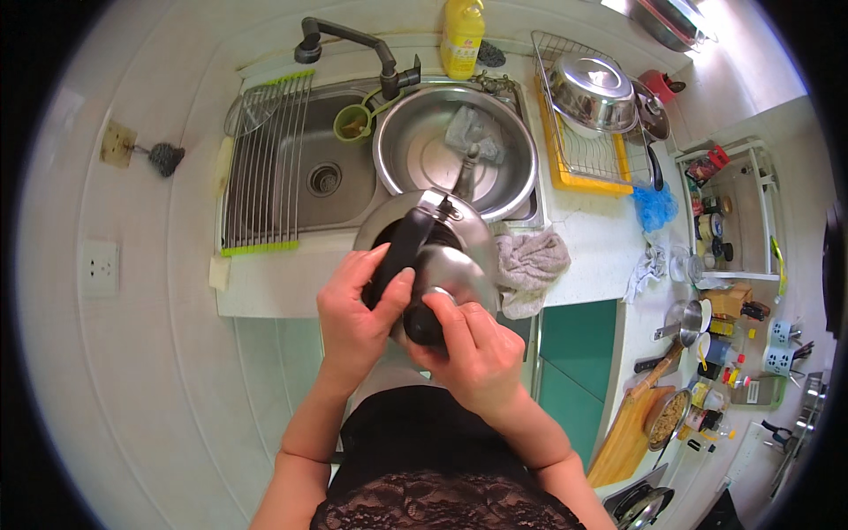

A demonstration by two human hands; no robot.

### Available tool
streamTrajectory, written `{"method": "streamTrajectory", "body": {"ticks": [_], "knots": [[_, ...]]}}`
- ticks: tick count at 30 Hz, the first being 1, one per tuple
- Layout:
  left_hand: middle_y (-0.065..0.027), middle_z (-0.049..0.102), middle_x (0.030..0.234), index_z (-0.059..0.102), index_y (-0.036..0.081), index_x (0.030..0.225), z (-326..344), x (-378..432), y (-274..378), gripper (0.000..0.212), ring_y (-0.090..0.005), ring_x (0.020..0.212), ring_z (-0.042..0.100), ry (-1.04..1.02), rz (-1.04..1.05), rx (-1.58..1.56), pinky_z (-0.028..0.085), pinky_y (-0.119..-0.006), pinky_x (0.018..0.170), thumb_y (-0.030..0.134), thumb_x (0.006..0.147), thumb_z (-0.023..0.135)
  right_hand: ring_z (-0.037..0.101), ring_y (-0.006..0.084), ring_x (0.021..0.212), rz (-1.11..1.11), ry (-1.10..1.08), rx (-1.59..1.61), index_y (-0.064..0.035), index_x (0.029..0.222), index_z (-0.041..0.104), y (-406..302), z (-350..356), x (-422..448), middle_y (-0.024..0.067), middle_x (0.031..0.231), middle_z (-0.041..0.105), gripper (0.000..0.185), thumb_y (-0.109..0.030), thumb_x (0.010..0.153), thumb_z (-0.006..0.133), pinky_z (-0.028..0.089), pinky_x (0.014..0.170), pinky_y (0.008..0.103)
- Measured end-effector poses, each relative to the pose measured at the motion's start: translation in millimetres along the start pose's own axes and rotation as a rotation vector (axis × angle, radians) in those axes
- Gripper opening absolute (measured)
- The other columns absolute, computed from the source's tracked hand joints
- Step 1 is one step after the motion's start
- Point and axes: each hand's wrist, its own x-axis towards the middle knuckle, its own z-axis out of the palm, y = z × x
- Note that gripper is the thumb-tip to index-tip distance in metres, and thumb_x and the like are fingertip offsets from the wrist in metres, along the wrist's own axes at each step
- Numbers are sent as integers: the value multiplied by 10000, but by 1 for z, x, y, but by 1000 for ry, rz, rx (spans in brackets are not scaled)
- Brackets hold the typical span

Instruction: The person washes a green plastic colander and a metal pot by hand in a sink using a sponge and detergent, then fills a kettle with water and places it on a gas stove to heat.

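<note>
A stainless steel kettle point(379, 222) with a black handle hangs over the counter's front edge, its spout pointing at the large steel basin point(424, 165). My left hand point(361, 301) grips the kettle's black handle. In my right hand point(467, 344) is the black knob of the kettle's metal lid point(450, 268), which lies tilted beside the opening, partly uncovering it. The basin stands over the right sink bowl and holds a crumpled clear plastic bag point(474, 132). Just right of the kettle lies a grey cloth point(532, 265).
A roll-up drying rack point(268, 165) spans the left sink bowl point(338, 152). A green strainer point(351, 123) and black faucet point(389, 73) are near it. Right stands a wire dish rack point(596, 156) with an upturned steel pot point(593, 93); a yellow bottle point(462, 40) stands behind.
</note>
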Motion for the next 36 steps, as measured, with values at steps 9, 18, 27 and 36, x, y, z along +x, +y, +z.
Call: {"method": "streamTrajectory", "body": {"ticks": [9, 18, 27, 36], "knots": [[17, 562, 748, 599, -36, 984, -52, 60, 0, 215, -41, 678, 480, 321, -167, -178, 383, -173, 611, 123, 840, 599, 607, 292, 670, 626, -322, -362, -51, 913, 572, 138, -30, -25, 132, 822, 613, 341, -208, 637, 693, 486, 614, 365], [31, 547, 706, 613, 8, 909, -92, 121, -40, 171, -22, 560, 426, 478, -183, -305, 340, -172, 497, 169, 852, 598, 554, 308, 941, 836, -641, -594, -60, 1028, 551, 207, 5, -38, 125, 996, 587, 449, -193, 642, 739, 455, 767, 375], [15, 551, 729, 609, 4, 963, -94, 207, -86, 228, -37, 548, 441, 464, -139, -524, 359, -179, 482, 203, 852, 606, 434, 295, 1180, 85, -180, -169, -65, 1139, 529, 166, 131, 167, 134, 1227, 494, 363, -2, 786, 469, 380, 946, 371], [1, 572, 714, 616, -7, 941, -85, 272, -106, 255, -43, 538, 460, 491, -164, -617, 382, -192, 483, 224, 835, 629, 269, 232, 1308, -129, -248, -642, -43, 1288, 402, 224, 235, 292, 79, 1392, 332, 490, -43, 798, 408, 235, 1050, 428]]}}
